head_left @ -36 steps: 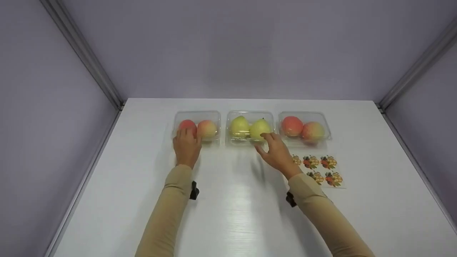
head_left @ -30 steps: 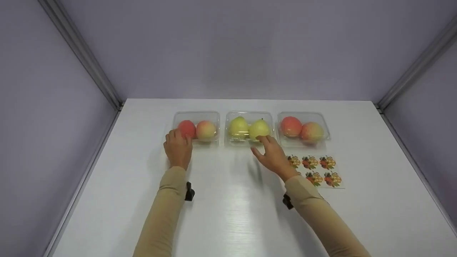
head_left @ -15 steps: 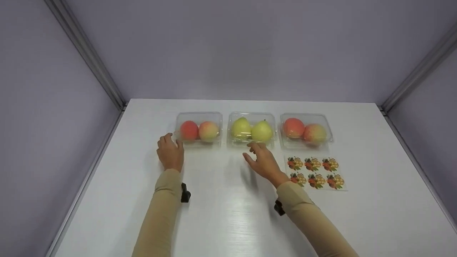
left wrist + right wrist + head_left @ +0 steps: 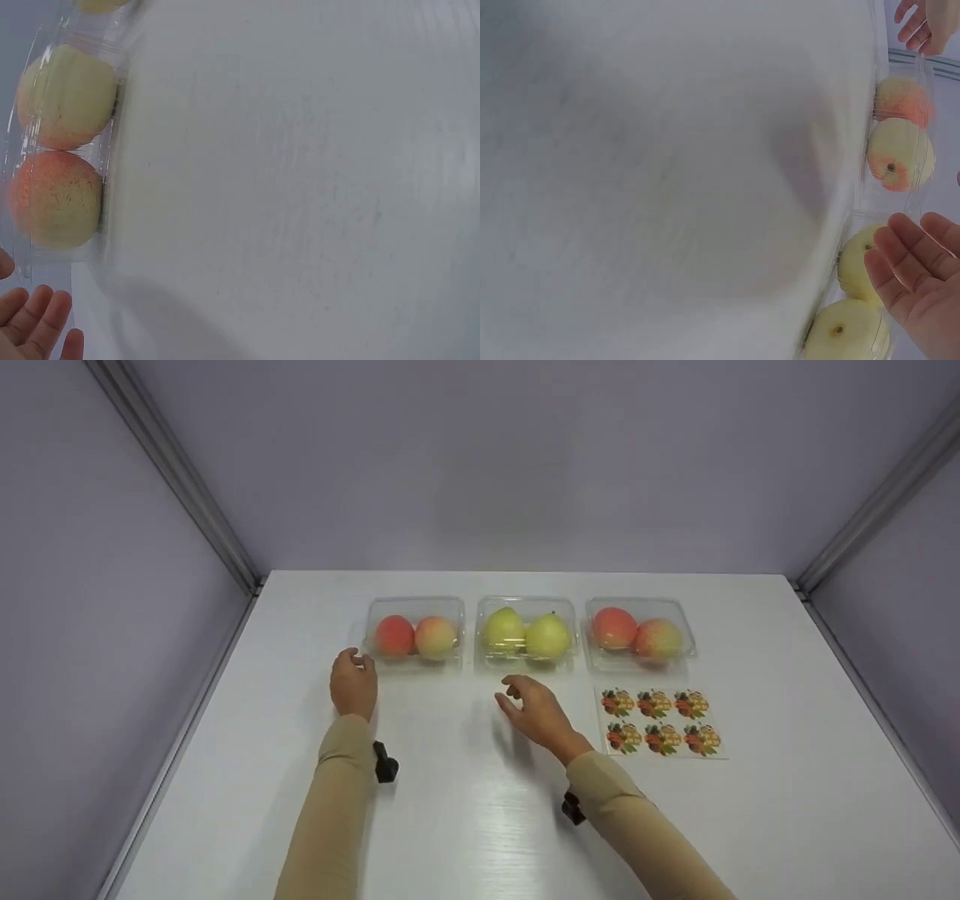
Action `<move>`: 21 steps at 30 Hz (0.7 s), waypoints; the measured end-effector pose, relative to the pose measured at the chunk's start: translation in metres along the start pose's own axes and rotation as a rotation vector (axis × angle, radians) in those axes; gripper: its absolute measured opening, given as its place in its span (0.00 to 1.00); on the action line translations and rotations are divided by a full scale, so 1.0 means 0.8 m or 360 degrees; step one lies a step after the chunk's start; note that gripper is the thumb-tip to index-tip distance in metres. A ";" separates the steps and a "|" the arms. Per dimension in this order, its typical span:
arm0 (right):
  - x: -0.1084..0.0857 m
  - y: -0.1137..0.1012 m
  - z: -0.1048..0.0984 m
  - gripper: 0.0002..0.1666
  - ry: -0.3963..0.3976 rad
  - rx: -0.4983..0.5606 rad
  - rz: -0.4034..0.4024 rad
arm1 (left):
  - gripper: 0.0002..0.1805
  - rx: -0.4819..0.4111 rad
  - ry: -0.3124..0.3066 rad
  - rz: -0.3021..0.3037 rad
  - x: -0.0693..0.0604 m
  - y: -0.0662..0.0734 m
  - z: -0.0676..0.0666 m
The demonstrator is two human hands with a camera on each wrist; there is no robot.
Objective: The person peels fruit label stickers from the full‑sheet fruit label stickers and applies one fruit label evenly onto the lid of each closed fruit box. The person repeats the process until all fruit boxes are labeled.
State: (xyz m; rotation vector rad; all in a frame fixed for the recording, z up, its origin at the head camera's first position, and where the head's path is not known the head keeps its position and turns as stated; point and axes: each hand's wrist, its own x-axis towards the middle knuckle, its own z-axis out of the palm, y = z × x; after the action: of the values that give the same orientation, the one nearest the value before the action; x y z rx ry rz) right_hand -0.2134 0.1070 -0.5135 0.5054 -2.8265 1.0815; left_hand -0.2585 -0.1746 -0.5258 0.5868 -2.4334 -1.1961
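Observation:
Three clear plastic clamshell boxes stand in a row at the back of the white table. The left box holds two peaches; the middle box holds two yellow-green pears; the right box holds two more peaches. Near the left box's front left corner is my left hand, holding nothing, its fingers loosely bent. My right hand hovers in front of the middle box, thumb and fingers apart, with nothing in it. In the right wrist view its fingers show relaxed.
A sheet of fruit-patterned stickers lies at the right, in front of the right box. Grey panels enclose the table at the back and sides. Black wrist cameras sit on both sleeves.
My left hand has drawn back from over the left box to its left front. My right hand has moved left and nearer from the middle box, uncovering the sticker sheet. The boxes stay put.

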 end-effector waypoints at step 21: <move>0.001 0.005 0.004 0.13 -0.0056 0.0102 -0.0001 | 0.20 -0.0675 -0.0243 -0.0573 0.012 0.010 -0.001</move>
State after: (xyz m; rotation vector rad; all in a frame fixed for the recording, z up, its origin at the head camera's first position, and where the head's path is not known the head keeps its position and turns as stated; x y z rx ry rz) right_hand -0.2153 0.1075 -0.5187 0.5355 -2.8290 1.1779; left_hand -0.2682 -0.1758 -0.5178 0.8451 -2.1406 -1.8999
